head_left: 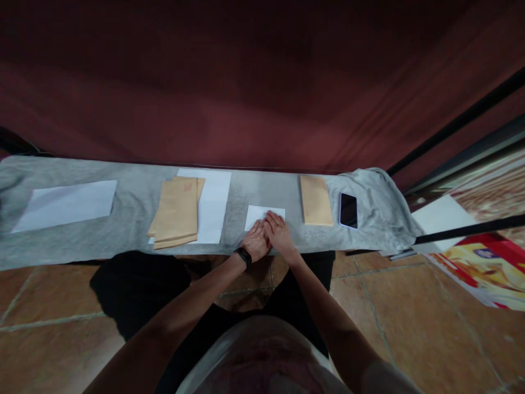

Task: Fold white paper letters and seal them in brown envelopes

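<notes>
A small folded white paper lies on the grey cloth-covered bench in front of me. Both hands press flat on its near edge. My left hand, with a black band on its wrist, lies beside my right hand, fingers stretched out and touching. A stack of brown envelopes rests on a white sheet to the left. A single brown envelope lies to the right.
A black phone lies right of the single envelope. Another white sheet is at the bench's far left. A dark red curtain hangs behind. Tiled floor and a colourful poster are at the right.
</notes>
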`<state>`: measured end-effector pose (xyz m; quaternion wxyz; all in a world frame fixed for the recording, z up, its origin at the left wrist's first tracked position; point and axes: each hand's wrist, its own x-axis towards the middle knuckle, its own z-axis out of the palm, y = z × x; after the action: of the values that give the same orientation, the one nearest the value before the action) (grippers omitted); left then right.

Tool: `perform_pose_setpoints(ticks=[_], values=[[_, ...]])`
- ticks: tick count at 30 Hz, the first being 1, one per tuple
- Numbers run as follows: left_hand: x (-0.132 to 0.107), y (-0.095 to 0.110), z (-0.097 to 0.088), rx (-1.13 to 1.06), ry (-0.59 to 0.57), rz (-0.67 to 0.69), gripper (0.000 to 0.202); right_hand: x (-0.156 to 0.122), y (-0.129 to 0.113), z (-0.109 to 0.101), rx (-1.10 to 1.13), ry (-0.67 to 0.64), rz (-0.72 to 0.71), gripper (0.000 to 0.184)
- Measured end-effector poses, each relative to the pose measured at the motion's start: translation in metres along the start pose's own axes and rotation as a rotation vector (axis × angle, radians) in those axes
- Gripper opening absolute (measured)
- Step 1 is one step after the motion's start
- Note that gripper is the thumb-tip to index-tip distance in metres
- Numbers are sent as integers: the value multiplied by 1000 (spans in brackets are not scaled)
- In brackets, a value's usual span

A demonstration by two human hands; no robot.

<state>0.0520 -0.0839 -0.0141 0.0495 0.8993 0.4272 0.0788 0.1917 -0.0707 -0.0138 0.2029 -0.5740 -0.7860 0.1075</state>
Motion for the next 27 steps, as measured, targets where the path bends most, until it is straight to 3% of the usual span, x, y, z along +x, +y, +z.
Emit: perform_pose_setpoints(ticks=[11, 20, 23, 27], values=[[-1, 2, 2, -11, -21, -31, 58, 1, -1, 0, -69, -10, 27, 49], [-15, -2, -1, -34, 68, -159, 62, -6, 4, -1, -123, 18, 42, 53], [-8, -5, 1, -41, 60, -228, 62, -7, 6, 1, -132, 14, 43, 55], [13, -11, 1, -74, -5, -219, 61, -7, 6, 3, -135, 28, 76, 53]])
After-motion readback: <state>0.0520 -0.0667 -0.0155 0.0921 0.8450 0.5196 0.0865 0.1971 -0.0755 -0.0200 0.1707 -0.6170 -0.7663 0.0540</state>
